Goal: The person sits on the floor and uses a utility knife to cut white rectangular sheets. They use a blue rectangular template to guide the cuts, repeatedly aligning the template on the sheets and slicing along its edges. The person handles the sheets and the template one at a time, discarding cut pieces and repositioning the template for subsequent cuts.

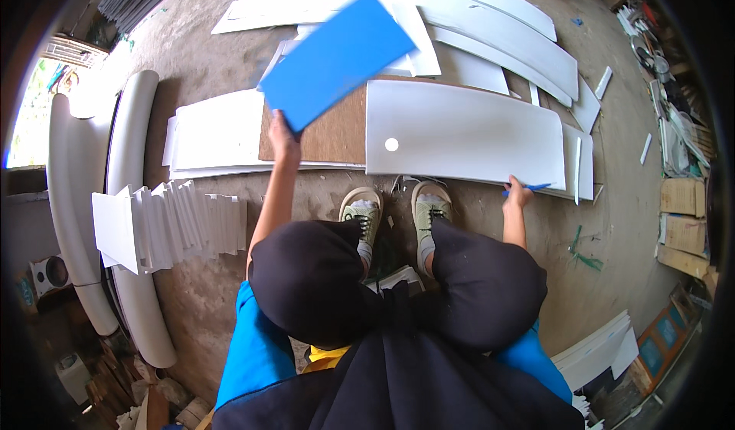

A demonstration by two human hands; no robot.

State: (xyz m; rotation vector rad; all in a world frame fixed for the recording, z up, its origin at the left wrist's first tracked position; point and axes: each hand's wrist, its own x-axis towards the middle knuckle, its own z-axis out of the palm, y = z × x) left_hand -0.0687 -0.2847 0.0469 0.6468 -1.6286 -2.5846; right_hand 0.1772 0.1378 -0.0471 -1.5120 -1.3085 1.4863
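Blue panel (337,60) is up off the floor, pinched at its near lower corner by my left hand (282,134), long axis slanting away to the right. My right hand (518,195) grips a blue pen (532,188) at the white board's (463,131) near edge.

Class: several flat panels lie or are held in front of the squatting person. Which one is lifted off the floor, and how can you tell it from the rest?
The blue panel, gripped at its lower corner by the left hand and tilted in the air. The others are white and lie flat on the ground.
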